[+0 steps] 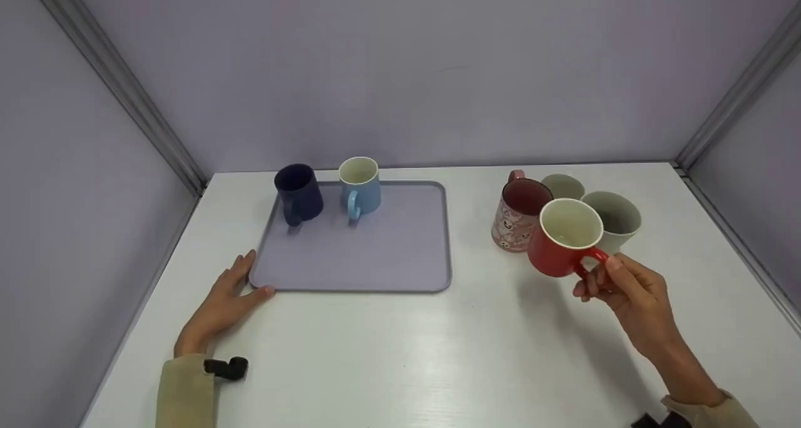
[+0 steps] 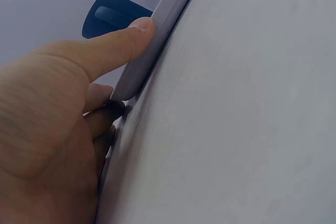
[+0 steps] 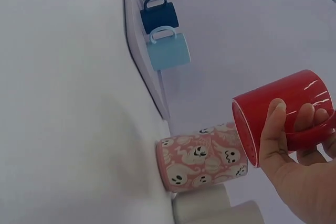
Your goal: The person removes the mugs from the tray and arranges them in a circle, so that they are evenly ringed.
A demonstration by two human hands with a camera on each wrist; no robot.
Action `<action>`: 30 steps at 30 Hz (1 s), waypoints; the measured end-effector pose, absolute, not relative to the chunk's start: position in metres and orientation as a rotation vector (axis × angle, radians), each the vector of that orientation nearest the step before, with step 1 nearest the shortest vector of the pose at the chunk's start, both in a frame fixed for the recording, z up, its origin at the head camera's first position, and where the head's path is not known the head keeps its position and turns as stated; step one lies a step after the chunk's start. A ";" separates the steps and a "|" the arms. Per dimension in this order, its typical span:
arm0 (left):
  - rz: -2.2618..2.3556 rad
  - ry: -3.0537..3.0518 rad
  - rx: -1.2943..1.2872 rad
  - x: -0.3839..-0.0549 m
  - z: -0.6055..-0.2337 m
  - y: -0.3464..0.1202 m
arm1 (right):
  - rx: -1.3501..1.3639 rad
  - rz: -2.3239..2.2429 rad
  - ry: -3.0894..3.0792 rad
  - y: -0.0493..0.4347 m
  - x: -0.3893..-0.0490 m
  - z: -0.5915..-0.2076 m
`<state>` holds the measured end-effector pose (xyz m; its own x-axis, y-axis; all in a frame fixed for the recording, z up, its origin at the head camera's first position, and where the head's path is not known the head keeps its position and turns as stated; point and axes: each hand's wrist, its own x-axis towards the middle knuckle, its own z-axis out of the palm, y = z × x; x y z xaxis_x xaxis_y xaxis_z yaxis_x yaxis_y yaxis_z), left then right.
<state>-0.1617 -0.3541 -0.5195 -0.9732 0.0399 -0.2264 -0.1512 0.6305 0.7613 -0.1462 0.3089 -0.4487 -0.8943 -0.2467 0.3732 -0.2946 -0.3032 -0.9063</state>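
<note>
My right hand holds a red mug by its handle, up off the table and in front of other mugs. White inside, the mug tilts a little; in the right wrist view the fingers curl through the handle. At the left, my left hand rests at the near left corner of a grey-lavender tray, its thumb on the front rim and its fingers along the left side. A dark blue mug and a light blue mug stand at the tray's back left.
A pink mug with ghost faces stands on the white table behind the red one. Two pale mugs, one farther back and one nearer, stand beside it. Walls enclose the table at the back and sides.
</note>
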 end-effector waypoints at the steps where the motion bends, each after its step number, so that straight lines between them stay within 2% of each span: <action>1: 1.263 2.629 -0.093 -0.162 -0.519 -0.354 | 0.690 2.417 -1.831 0.313 -0.144 -0.452; 20: 1.280 2.624 -0.093 -0.160 -0.519 -0.354 | -0.060 2.350 -2.088 0.351 -0.128 -0.487; 30: 1.261 2.618 -0.104 -0.162 -0.518 -0.353 | -0.060 2.415 -2.148 0.365 -0.127 -0.494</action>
<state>-0.1623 -0.3532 -0.5179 -0.9704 0.0371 -0.2388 -0.1636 0.6264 0.7622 -0.1265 0.3651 -0.4939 -0.9951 -0.0433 -0.0883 0.0928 -0.1147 -0.9891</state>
